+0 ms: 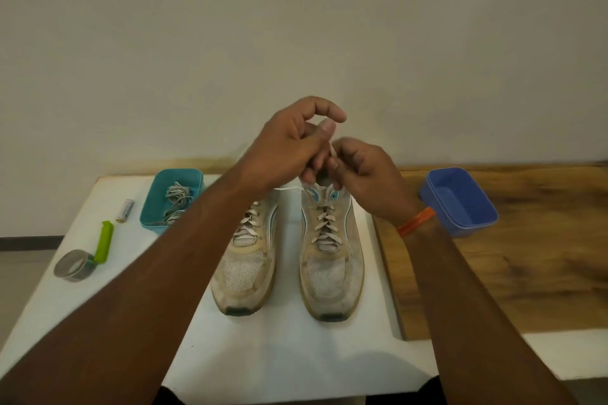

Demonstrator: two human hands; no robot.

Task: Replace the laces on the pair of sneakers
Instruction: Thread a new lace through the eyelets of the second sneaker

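Left hand [289, 145]: we see it raised over the collar of the right sneaker [330, 250], fingers curled and pinching the white lace [331, 152].
Right hand [365, 174]: we find it just beside the left, fingers bent round the same lace end; an orange band [415, 222] sits on its wrist.
Lace: we trace it up from the top eyelets of the right sneaker into both hands.
Sneakers: we have the pair side by side on the white worktop [279, 355], toes toward us; the left sneaker [245, 260] is laced too.
Teal tub [171, 204]: we note it left of the sneakers, with a bundle of laces [176, 204] inside.
Blue tub [460, 200]: we place it on the wooden board [526, 273] at the right.
Left edge: we spot a tape roll [74, 265], a green clip [104, 242] and a small white cylinder [124, 210].
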